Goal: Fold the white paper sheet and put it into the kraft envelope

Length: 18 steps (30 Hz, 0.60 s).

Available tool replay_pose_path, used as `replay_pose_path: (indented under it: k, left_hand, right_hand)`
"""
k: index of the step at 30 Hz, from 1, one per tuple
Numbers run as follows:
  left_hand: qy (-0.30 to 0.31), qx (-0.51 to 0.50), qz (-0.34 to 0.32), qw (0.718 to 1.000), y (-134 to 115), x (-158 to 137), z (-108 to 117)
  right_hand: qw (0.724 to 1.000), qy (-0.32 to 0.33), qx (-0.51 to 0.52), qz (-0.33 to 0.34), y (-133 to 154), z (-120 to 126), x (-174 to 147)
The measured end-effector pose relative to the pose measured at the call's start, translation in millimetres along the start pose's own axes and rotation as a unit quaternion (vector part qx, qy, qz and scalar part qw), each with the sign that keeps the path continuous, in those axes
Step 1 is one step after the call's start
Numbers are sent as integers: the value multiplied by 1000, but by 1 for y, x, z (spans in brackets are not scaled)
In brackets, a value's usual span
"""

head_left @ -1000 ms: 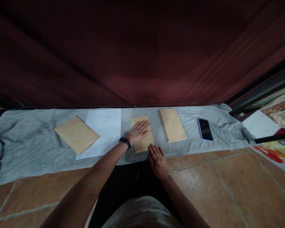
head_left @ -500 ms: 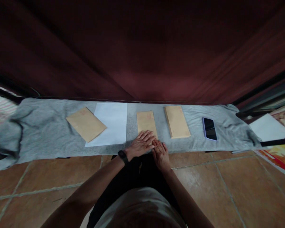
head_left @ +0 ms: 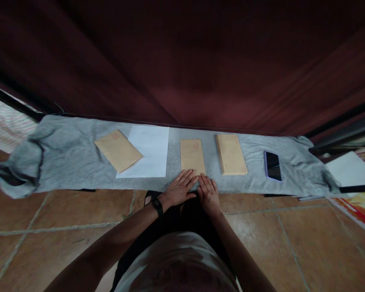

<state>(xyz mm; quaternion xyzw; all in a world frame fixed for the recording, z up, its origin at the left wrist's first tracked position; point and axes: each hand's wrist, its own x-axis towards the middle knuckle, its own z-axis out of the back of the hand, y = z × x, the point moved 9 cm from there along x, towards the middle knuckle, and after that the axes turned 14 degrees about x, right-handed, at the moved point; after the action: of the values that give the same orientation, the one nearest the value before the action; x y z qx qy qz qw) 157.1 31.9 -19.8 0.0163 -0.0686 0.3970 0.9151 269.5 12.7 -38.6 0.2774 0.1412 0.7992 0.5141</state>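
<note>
A brown paper envelope (head_left: 192,155) lies on the grey cloth in front of me, its near edge under my fingers. My left hand (head_left: 179,190), with a black band on the wrist, rests flat on its lower left part, fingers stretched out. Beside it my right hand (head_left: 209,194) lies flat at the lower right corner, fingers extended. To the right sits a thick stack of brown envelopes (head_left: 231,154). On the left, more brown envelope paper (head_left: 118,151) lies askew, partly over white paper (head_left: 153,152).
Grey cloth (head_left: 69,162) covers the long narrow surface. A phone (head_left: 272,166) with a purple edge lies at the right. A dark red curtain (head_left: 182,81) hangs behind. White paper (head_left: 351,169) is at the far right. Tiled floor (head_left: 261,235) shows below.
My hands have drawn slightly apart and my left hand has slid nearer the envelope's near edge, showing more of it. The view has shifted a little.
</note>
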Motion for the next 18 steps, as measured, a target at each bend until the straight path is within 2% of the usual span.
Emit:
replay_pose_path:
  k: [6, 18]
  left_hand:
    - [-5, 48, -15, 999, -1, -2, -2]
    - [-21, 44, -1, 999, 13, -19, -1]
  right_hand:
    - [1000, 6, -9, 3, 2, 1, 1]
    - [999, -2, -2, -35, -6, 8, 0]
